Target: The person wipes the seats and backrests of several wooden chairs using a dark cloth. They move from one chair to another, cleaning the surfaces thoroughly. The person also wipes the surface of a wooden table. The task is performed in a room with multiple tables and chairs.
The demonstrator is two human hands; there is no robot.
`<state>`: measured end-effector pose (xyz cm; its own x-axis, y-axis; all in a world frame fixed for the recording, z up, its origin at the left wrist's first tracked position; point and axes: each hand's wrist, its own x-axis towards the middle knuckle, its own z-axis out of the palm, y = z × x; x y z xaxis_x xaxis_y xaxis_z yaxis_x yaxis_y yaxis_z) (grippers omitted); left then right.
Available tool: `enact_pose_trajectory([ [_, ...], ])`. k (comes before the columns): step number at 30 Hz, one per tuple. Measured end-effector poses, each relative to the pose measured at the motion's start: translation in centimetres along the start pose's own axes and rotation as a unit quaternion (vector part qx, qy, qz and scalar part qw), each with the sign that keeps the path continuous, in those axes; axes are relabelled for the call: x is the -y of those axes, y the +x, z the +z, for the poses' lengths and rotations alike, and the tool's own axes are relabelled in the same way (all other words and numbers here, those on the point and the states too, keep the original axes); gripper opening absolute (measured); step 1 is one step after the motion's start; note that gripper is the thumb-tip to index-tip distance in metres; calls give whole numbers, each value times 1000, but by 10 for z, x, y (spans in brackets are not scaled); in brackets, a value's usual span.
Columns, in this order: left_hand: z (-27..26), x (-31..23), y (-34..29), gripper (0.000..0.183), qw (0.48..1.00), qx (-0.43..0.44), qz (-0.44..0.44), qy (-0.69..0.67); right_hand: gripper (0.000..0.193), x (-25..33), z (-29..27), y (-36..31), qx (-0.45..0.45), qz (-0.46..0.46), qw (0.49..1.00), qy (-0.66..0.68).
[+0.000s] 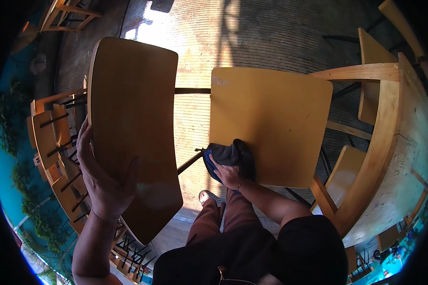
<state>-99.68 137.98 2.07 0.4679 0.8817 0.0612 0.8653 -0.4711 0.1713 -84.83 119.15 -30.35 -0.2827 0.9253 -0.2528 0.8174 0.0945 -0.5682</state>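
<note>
A wooden chair with dark metal bars is in front of me. Its curved backrest (pixel 138 104) is at the left, its flat light-wood seat (pixel 276 114) at the right. My left hand (pixel 107 175) grips the backrest by its outer edge, the thumb lying across the face and the fingers on the far side. At the near left corner of the seat, my right hand (pixel 227 172) presses a dark cloth (pixel 235 154) against the wood. The cloth is bunched and hangs partly over the seat's edge. Small dark specks and a pale worn patch mark the seat.
A wooden table (pixel 390 123) stands close at the right, with more chairs (pixel 342 171) around it. Stacked chairs (pixel 52 137) line the left side, beside green plants (pixel 21 180) and a teal wall. Sunlight falls on the ridged floor (pixel 190 57). My feet are just below the chair.
</note>
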Motion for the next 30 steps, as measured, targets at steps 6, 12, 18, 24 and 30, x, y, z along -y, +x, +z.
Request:
enact_pose_trajectory([
  [6, 1, -4, -1, 85, 1000, -3, -4, 9, 60, -76, -70, 131, -192, 32, 979, 62],
  [12, 0, -11, 0, 83, 999, -11, -13, 39, 29, -92, -110, 238, -81, 16, 976, -201],
  [18, 5, -5, -4, 76, 999, -18, -46, 9, 29, -158, -123, 193, -349, 94, 926, -112],
  [24, 2, -6, -9, 72, 998, -26, -43, 48, 38, -254, -174, 92, -355, 273, 875, -183],
  [30, 7, 2, -7, 71, 998, -37, -15, 48, 45, -311, -191, 15, -339, 485, 805, -53],
])
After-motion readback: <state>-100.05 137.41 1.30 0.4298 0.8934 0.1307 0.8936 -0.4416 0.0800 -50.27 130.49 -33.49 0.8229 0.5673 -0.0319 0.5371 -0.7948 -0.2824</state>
